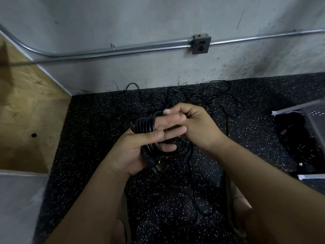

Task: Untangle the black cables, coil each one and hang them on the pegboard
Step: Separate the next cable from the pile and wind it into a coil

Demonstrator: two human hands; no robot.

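Several turns of a black cable coil [145,126] are wound round my left hand [139,148], whose fingers lie fairly straight. The cable's plug [152,163] rests against that palm. My right hand [197,127] meets the left fingertips with its fingers curled, and seems to pinch the same cable's free run. More black cables [202,95] lie tangled on the speckled floor beyond and below my hands. A perforated panel [316,118], apparently the pegboard, shows at the right edge.
A grey concrete wall with a metal conduit [123,50] and an outlet box [201,44] stands behind. A plywood board [26,111] leans at the left. Dark items [295,138] lie beside the panel at the right. My knees show at the bottom.
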